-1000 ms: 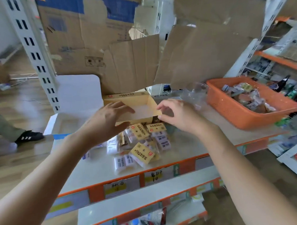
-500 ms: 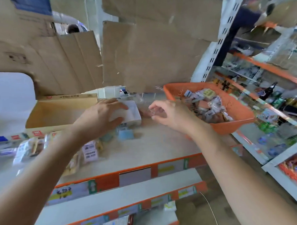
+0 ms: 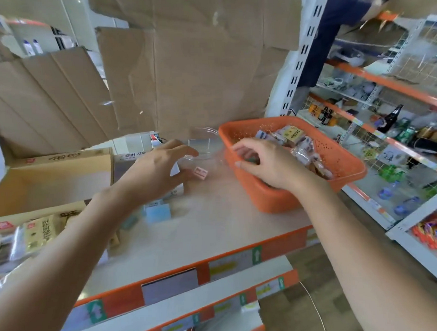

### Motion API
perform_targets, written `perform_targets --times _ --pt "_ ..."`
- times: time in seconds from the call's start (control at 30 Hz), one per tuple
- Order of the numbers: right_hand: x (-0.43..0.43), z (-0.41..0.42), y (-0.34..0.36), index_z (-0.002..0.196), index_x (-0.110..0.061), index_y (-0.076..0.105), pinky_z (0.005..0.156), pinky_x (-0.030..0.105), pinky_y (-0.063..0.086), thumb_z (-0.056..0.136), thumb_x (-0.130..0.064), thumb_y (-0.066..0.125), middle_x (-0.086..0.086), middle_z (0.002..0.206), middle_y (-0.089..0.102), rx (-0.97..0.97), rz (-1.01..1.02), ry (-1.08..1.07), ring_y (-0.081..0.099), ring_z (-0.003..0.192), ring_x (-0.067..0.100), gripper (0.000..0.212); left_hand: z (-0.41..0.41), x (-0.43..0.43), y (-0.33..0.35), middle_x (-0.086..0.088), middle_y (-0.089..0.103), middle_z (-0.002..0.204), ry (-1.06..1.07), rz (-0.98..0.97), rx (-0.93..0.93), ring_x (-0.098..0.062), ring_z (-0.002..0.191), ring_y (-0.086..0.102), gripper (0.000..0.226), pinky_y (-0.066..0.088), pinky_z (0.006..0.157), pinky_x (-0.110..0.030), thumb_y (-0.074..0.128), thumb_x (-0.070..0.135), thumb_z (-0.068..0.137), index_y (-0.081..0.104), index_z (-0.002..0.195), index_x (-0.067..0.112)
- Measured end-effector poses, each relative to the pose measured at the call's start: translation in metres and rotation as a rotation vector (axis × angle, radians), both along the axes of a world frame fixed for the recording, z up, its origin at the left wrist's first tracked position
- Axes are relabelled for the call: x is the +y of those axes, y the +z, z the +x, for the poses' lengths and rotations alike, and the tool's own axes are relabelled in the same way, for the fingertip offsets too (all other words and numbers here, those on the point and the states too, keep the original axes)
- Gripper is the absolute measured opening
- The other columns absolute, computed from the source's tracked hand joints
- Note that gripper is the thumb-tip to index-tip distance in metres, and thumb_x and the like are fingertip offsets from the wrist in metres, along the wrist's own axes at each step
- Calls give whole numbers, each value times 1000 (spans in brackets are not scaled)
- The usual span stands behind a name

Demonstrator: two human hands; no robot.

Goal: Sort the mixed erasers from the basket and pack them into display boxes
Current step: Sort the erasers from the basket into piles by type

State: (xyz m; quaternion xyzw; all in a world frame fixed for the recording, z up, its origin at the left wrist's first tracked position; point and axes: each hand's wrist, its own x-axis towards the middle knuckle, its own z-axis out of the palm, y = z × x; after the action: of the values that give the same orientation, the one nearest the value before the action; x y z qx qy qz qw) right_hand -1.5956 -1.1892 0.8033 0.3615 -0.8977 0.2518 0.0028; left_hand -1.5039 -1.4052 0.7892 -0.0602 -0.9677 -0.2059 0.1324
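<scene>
The orange basket (image 3: 271,200) stands at the right of the shelf top with several wrapped erasers (image 3: 293,134) in it. My right hand (image 3: 270,165) hangs over its left rim, fingers curled and pinching a small dark eraser (image 3: 251,160). My left hand (image 3: 157,168) hovers with straight, spread fingers above a white display box (image 3: 137,156), just left of a pink eraser (image 3: 200,171). An open yellow display box (image 3: 50,177) sits at far left. In front of it lie yellow-packed erasers (image 3: 42,230), with a blue eraser (image 3: 158,213) nearer the middle.
A clear plastic tub (image 3: 204,146) stands between the white box and the basket. Cardboard sheets (image 3: 196,78) wall off the back. The shelf top (image 3: 215,235) ends in an orange front edge. A neighbouring rack (image 3: 391,122) with bottles stands to the right, a person in dark blue behind it.
The view has swung right. Both hands left the yellow box: the left moved over the white box toward the tub, the right reached the basket and closed on an eraser.
</scene>
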Motion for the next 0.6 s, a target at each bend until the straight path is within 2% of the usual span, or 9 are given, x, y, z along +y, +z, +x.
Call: perform_targets --times 0.2,0.33,0.43,0.53,0.6 --pt "30 -47 -1 118 -21 61 91 39 47 88 -25 63 -2 113 64 -8 9 7 59 100 15 31 -35 21 1 10 54 120 21 -2 24 -25 97 59 35 48 83 -40 64 29 84 59 118 21" --pt "50 -86 0 122 -21 58 91 38 48 89 -27 62 -1 114 62 -13 51 79 59 101 16 34 -64 45 2 6 58 119 63 10 73 -19 101 59 37 43 84 -27 62 32 84 60 118 18" --pt "65 -115 2 122 -21 57 92 38 47 89 -27 63 -2 115 63 -23 97 137 59 104 14 35 -86 65 1 1 59 117 118 -17 75 -13 98 57 41 32 76 -12 63 36 83 61 118 15" --pt "75 -140 3 126 -22 56 94 37 46 89 -30 62 -2 120 62 -12 171 221 58 108 14 38 -102 86 0 -4 60 115 158 -23 41 -23 100 59 54 34 80 -18 51 46 77 60 118 12" --pt "79 -151 3 128 -21 54 94 36 45 89 -29 61 0 121 61 -36 213 260 56 110 15 40 -108 97 -2 -5 60 113 188 -19 32 -23 97 59 47 36 81 -23 58 41 81 60 118 11"
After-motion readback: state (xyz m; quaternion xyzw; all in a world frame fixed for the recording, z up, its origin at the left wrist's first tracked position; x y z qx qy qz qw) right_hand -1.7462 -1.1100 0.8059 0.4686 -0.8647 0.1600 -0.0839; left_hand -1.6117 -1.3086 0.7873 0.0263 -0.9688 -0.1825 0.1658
